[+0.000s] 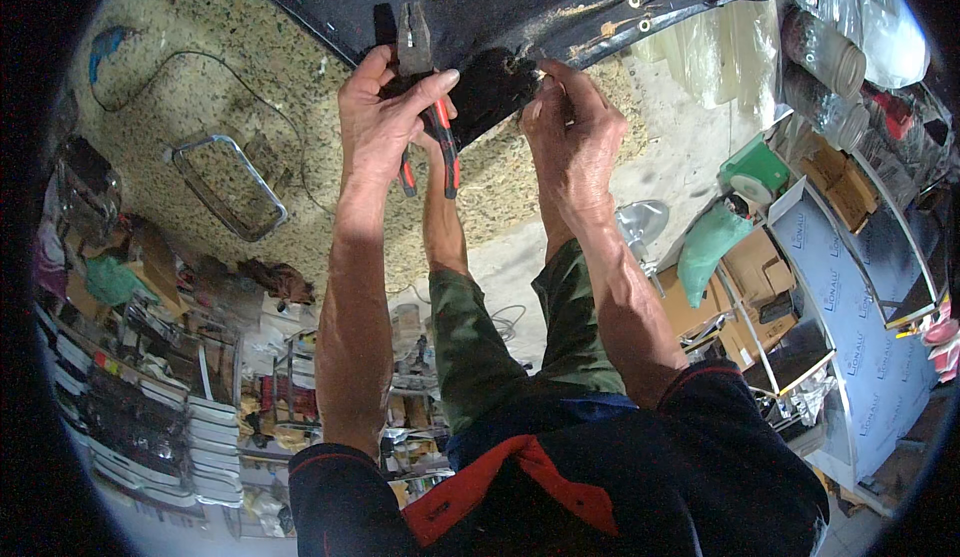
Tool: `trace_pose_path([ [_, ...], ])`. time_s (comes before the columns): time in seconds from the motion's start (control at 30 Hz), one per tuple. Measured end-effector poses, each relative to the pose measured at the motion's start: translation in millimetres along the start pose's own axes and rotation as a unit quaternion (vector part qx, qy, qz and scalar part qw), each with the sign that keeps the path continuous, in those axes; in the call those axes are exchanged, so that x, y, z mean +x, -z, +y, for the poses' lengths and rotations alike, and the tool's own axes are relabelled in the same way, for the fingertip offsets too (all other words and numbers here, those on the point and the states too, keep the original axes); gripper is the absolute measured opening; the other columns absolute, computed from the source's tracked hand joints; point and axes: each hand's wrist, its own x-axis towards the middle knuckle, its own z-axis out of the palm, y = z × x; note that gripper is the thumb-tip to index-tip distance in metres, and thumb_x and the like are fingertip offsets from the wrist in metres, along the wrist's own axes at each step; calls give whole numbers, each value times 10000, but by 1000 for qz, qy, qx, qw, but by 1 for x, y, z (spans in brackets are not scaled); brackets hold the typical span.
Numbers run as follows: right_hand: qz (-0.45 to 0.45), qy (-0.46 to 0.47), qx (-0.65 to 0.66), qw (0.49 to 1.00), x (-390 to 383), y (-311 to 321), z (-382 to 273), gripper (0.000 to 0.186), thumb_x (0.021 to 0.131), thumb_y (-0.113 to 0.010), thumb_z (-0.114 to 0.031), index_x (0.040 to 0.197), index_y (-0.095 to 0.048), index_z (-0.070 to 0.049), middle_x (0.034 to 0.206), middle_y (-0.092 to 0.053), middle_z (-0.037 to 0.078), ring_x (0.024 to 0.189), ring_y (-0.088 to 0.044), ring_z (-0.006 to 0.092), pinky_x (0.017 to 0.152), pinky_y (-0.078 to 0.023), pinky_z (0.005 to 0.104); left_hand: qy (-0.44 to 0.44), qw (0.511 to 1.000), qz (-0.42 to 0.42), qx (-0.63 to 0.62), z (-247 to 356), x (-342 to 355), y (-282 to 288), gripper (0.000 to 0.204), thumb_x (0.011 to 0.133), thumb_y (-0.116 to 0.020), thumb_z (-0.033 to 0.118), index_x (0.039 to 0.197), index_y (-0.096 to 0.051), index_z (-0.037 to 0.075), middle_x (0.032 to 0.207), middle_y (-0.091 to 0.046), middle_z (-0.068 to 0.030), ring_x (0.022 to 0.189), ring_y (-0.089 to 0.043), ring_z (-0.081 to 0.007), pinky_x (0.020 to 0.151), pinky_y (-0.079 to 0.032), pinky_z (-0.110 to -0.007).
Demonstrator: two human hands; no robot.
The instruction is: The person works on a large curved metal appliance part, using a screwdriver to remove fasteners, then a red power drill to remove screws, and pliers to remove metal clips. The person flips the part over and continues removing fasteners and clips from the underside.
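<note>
My left hand is closed around a pair of pliers with red and black handles; the metal jaws point away from me. Just beyond it spreads a piece of black fabric covering, with torn, frayed patches and tan crumbly material showing. My right hand is at the near edge of this covering, thumb and fingers pinched together beside a frayed dark hole. Whatever lies between those fingertips is too small to make out. Two pale round studs sit on the covering to the right.
A bent metal frame and a thin dark cable lie on the speckled floor at left. To the right stand a green container, cardboard boxes and a blue-sheeted panel. Clear plastic rolls are at far right.
</note>
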Motion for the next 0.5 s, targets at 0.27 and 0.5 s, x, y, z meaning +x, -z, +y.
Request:
trace_pose_path([
  [0.27,-10,180,-98,979,25,-8,21,208,862,-749,4,1064,-748,-47,950,-694,158,800,-720,318,688,-575,387,-10,999,-18,-27,-2,2,-5,276,851,-833,34,1057,-651,12,827,-697,-53,646,-695,-128,475,-462,-232],
  [0.5,22,89,-115,989,-4,84,61,146,884,-721,63,1014,-730,-4,895,-691,129,746,-691,201,682,-543,307,-17,999,-18,20,-7,5,-1,235,884,-793,37,1053,-630,43,822,-709,-70,631,-683,-121,426,-350,-197],
])
